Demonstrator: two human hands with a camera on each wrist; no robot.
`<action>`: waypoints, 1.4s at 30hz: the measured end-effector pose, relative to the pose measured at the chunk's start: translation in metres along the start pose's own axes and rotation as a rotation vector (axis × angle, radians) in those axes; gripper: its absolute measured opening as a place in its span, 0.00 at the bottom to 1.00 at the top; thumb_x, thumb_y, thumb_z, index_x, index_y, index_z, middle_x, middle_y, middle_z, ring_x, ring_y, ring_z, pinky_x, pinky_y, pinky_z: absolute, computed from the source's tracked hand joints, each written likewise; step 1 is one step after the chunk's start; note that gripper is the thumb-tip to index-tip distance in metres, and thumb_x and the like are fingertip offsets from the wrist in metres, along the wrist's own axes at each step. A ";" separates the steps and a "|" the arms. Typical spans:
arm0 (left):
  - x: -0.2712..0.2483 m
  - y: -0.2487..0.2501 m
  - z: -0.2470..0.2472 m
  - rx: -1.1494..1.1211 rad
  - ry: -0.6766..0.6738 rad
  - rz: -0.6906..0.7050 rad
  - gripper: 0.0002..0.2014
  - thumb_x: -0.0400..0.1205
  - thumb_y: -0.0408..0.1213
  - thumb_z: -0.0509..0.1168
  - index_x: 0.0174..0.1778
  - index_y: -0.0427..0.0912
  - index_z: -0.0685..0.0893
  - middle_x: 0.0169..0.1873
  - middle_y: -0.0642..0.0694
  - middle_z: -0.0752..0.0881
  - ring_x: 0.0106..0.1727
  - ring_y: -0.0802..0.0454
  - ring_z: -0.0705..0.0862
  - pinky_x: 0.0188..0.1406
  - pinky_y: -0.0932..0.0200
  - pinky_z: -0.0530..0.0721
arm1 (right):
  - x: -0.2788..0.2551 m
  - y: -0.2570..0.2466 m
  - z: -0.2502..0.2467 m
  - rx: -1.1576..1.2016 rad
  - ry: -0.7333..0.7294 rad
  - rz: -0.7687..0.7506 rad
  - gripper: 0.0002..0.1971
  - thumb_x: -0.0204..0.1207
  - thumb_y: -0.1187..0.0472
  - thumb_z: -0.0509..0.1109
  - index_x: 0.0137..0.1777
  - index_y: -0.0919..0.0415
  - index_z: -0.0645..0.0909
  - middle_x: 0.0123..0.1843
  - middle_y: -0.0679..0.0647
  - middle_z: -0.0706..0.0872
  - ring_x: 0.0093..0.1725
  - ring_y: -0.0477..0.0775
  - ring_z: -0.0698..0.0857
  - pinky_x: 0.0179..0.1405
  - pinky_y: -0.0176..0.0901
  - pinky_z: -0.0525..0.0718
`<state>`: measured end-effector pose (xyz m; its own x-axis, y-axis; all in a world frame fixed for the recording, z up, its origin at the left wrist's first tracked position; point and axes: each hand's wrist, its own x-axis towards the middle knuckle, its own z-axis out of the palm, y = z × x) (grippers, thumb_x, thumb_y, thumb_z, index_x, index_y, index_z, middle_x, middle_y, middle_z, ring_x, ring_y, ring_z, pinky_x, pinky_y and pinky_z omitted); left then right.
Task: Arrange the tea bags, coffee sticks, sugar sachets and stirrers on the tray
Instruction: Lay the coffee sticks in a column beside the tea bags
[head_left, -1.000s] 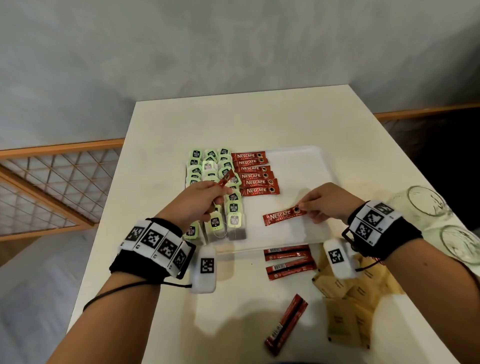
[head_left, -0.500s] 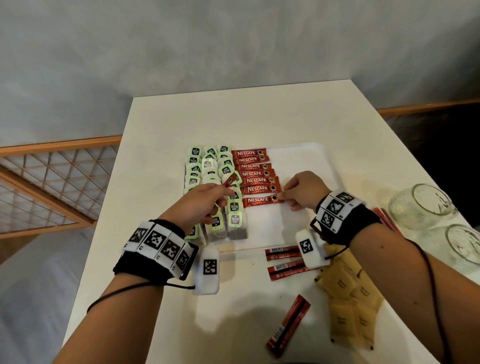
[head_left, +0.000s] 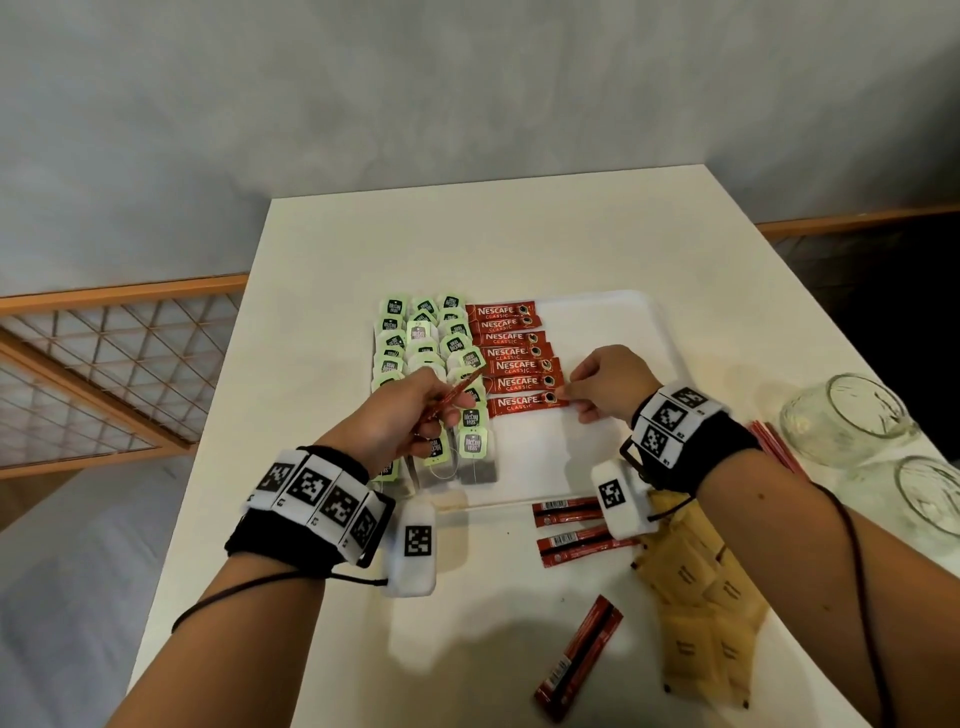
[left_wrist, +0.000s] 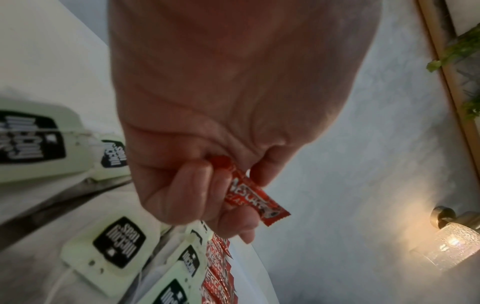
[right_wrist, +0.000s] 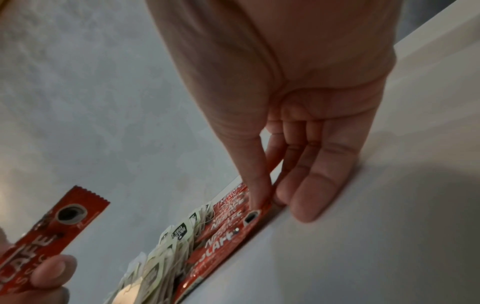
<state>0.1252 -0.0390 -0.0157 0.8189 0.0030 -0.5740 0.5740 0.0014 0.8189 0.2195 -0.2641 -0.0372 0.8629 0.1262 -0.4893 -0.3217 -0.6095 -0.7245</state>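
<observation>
The coffee-stick step is in hand: the nearest red foil coffee stick (head_left: 524, 405) is pressed into its row on the white plastic tray (head_left: 597, 312) by the apparently straight-fingered right hand (head_left: 608, 382), while another red stick (left_wrist: 253, 195), pinched in the left hand (head_left: 402, 415), is judged next for placement.

Red coffee sticks (head_left: 511, 358), green-tagged tea bags (head_left: 426, 338)
</observation>
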 end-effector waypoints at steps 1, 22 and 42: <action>-0.002 0.000 0.001 0.048 -0.002 0.029 0.16 0.87 0.37 0.52 0.48 0.37 0.86 0.28 0.49 0.78 0.23 0.57 0.66 0.20 0.64 0.65 | -0.001 0.000 -0.001 -0.021 -0.006 -0.009 0.12 0.71 0.60 0.80 0.37 0.64 0.80 0.39 0.63 0.89 0.35 0.57 0.86 0.45 0.53 0.91; -0.025 -0.010 0.041 -0.069 0.120 0.334 0.08 0.78 0.31 0.73 0.52 0.36 0.87 0.41 0.38 0.89 0.31 0.55 0.85 0.31 0.60 0.89 | -0.072 -0.017 -0.015 0.314 -0.213 -0.351 0.09 0.69 0.71 0.78 0.50 0.66 0.87 0.39 0.58 0.88 0.33 0.51 0.85 0.36 0.38 0.88; -0.022 0.008 0.005 0.062 0.339 0.402 0.09 0.84 0.30 0.63 0.49 0.46 0.87 0.34 0.51 0.87 0.27 0.59 0.78 0.25 0.64 0.76 | -0.040 0.027 -0.022 -0.041 -0.034 -0.036 0.04 0.77 0.65 0.73 0.48 0.66 0.87 0.37 0.60 0.87 0.33 0.52 0.82 0.32 0.39 0.84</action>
<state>0.1120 -0.0436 0.0031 0.9332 0.3144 -0.1740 0.2226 -0.1256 0.9668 0.1851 -0.3030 -0.0263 0.8595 0.1752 -0.4801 -0.2737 -0.6356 -0.7219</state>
